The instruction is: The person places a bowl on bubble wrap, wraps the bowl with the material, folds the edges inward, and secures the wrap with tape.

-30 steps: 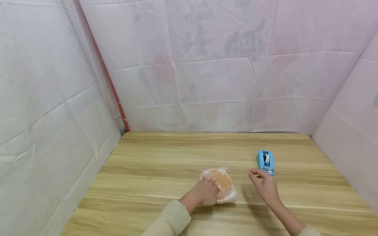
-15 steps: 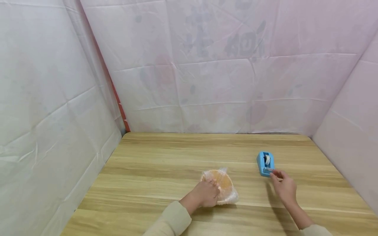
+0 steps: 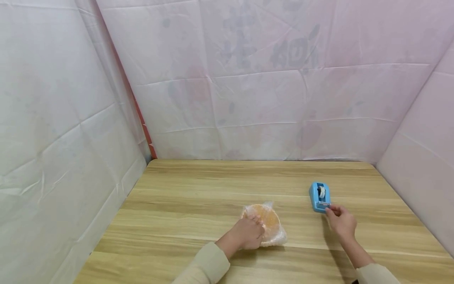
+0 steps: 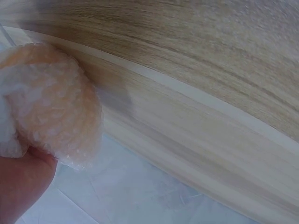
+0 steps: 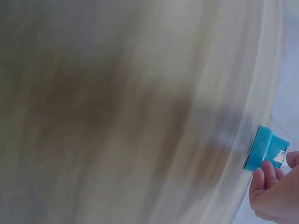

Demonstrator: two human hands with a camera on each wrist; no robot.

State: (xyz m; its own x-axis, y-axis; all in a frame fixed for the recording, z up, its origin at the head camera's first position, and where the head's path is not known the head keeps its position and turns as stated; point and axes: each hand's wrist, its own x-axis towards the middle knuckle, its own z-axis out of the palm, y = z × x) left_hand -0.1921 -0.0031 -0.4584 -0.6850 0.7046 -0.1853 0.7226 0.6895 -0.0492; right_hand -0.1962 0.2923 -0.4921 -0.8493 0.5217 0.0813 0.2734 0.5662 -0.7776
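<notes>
My left hand (image 3: 251, 232) holds the near left side of a bubble-wrapped orange bowl (image 3: 271, 223) on the table. In the left wrist view, the rounded bubble wrap (image 4: 60, 102) covers the bowl and hides most of the fingers. My right hand (image 3: 343, 224) is at the front of a blue tape dispenser (image 3: 313, 199), thumb and forefinger pinched close together beside its cutter. A white tape roll (image 3: 321, 192) sits inside the dispenser. In the right wrist view, the fingertips (image 5: 267, 169) overlap the dispenser's toothed end; the clear tape between them hardly shows.
The wood-grain table (image 3: 195, 189) runs back to a pale cloth wall (image 3: 255, 98). More cloth hangs along the left side (image 3: 64, 130) and right side (image 3: 425, 169). A red strip (image 3: 136, 106) shows at the left back corner.
My right hand has moved right from near the wrapped bowl to the dispenser's front, then edged slightly closer to its cutter. The left hand and bowl have stayed in place.
</notes>
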